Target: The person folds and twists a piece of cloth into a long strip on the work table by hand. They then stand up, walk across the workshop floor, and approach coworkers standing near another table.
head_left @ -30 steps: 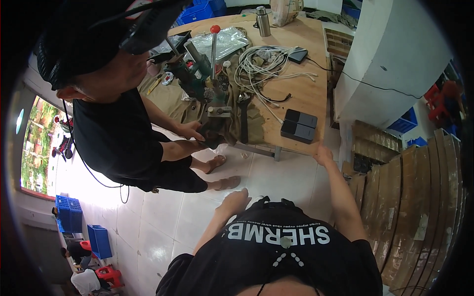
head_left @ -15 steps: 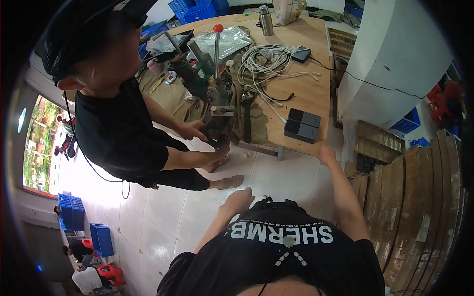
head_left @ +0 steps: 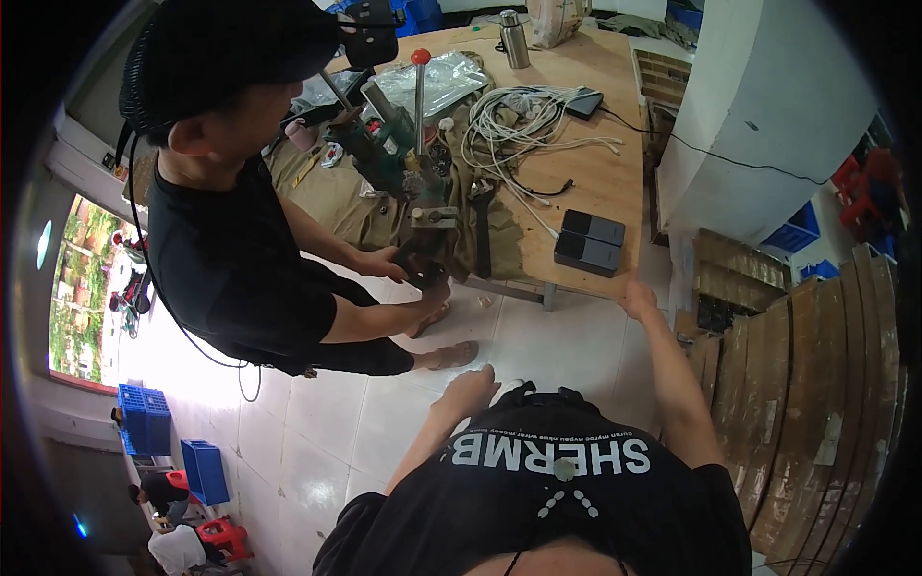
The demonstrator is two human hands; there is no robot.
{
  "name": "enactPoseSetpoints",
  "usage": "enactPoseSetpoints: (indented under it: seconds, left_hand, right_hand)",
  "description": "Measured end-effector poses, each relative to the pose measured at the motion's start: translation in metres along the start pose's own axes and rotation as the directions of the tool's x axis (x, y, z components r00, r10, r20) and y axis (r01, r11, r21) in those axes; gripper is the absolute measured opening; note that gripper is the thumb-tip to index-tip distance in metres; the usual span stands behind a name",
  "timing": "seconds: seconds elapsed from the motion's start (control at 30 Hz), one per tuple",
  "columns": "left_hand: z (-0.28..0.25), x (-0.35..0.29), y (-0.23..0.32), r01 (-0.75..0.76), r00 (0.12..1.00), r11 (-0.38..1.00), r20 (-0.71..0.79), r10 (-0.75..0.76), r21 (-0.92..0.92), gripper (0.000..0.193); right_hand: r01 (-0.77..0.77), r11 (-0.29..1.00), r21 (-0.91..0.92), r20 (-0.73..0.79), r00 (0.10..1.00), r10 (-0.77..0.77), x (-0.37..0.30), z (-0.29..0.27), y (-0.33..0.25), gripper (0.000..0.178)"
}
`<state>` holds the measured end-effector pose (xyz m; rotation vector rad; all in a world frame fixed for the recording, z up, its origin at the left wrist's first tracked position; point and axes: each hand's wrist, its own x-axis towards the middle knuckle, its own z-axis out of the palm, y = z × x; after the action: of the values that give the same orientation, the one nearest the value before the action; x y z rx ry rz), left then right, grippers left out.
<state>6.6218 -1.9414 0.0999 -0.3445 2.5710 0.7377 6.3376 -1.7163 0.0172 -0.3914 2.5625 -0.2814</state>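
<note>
My left hand (head_left: 468, 389) hangs above the tiled floor in front of my body with its fingers curled in. Whatever it may hold is hidden. My right hand (head_left: 637, 298) is closed at the near right corner of the wooden table (head_left: 586, 278), its fingers against the edge. Just beyond it lie two dark grey box-shaped devices (head_left: 589, 241), side by side, with a white cable running up to them. To my left, a person (head_left: 230, 250) in black bends over a green hand press (head_left: 389, 158) with a red-knobbed lever. Both of that person's hands hold a dark part under it.
A bundle of white cables (head_left: 519, 125), a black adjustable wrench (head_left: 482, 230) and a steel flask (head_left: 514, 40) are on the table. Flattened cardboard (head_left: 797, 384) stands stacked at right, beside a white pillar (head_left: 759, 115). Blue crates (head_left: 144, 420) stand at lower left.
The person at the press has leaned their head further over the table, toward the right. The view has shifted slightly. Both of my hands keep nearly the same places.
</note>
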Motion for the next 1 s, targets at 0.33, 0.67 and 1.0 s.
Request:
enactPoseSetpoints:
  seconds: [0.33,0.67,1.0]
  left_hand:
    - [0.002,0.0,-0.005,-0.039,0.999,0.999,-0.03,0.04,0.006,0.027]
    - [0.001,-0.001,-0.008,-0.042,0.998,0.999,-0.055,0.042,-0.007,0.027]
    - [-0.002,0.001,-0.011,-0.049,0.996,0.999,-0.081,0.049,-0.002,0.024]
  right_hand:
    - [-0.008,0.999,0.043,0.013,1.0,0.007,-0.004,-0.004,-0.003,0.079]
    - [0.002,1.0,0.0,-0.023,1.0,-0.002,0.002,0.007,0.005,0.082]
    - [0.018,1.0,0.007,-0.09,0.996,-0.018,0.008,0.007,0.001,0.072]
